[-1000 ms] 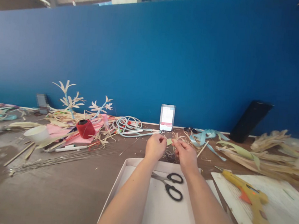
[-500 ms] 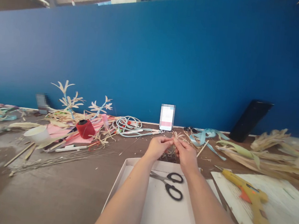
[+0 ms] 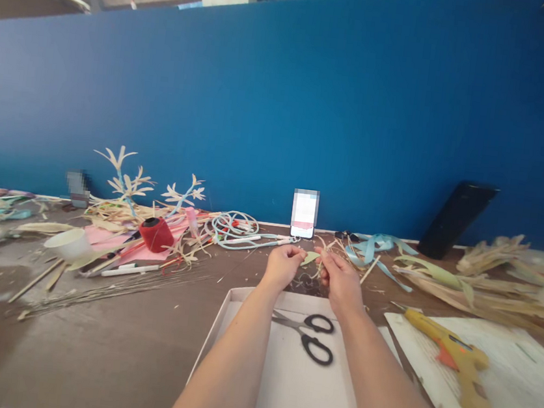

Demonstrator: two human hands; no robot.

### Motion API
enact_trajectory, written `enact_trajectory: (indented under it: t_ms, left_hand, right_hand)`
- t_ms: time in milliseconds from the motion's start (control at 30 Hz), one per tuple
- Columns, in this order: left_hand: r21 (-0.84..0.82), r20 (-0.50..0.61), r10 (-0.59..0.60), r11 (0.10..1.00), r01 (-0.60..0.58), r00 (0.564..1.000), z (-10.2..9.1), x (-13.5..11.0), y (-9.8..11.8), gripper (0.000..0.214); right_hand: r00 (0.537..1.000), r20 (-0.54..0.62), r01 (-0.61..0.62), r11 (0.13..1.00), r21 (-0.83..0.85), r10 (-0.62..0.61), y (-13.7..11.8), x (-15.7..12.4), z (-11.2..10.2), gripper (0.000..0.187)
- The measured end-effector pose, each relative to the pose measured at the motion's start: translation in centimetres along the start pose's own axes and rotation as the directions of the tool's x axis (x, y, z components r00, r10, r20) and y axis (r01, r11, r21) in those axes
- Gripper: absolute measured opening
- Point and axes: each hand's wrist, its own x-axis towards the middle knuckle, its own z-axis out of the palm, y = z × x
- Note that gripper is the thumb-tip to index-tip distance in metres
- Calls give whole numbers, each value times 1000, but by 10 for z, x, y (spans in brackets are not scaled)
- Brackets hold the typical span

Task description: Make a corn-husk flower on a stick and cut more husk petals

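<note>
My left hand [image 3: 283, 265] and my right hand [image 3: 341, 278] are raised side by side above the far end of a white shallow box [image 3: 218, 335]. Both pinch a small pale green leaf-shaped husk piece [image 3: 310, 258] between their fingertips, one at each end. Thin dried strands hang from it near my right fingers. Black-handled scissors [image 3: 308, 338] lie in the box just below my wrists.
A yellow glue gun [image 3: 455, 359] lies on a white board at the right. Dried husks [image 3: 459, 284] pile at the far right. A red thread spool [image 3: 155, 234], white cup [image 3: 67, 244], husk flowers, cords and wire stems clutter the left. A phone [image 3: 304, 213] leans on the blue partition.
My hands closed together half a second ago, then drew slightly apart again, with the green husk piece showing between them. Nothing else on the table has moved.
</note>
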Motion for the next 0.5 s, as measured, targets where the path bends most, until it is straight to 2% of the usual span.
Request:
enact_trajectory:
  t_ms: [167,300,400,500]
  left_hand:
    - [-78,-113,-54,996,45,992,-8,4,-2,14]
    - [-144,-146,-68,988,47,987,-10,4,-1,16]
    - [-155,-62,-54,987,44,997,-8,2,0,14]
    - [-169,97,-51,983,67,994,-4,-1,1,15]
  right_hand:
    - [998,11,-63,976,208,62,-2,1,-1,37]
    - [999,-4,-51,960,274,54,-5,0,-1,35]
    - [999,-32,-5,967,254,13,-9,-3,2,35]
    - [997,-25,74,973,217,-71,-16,-8,9,34]
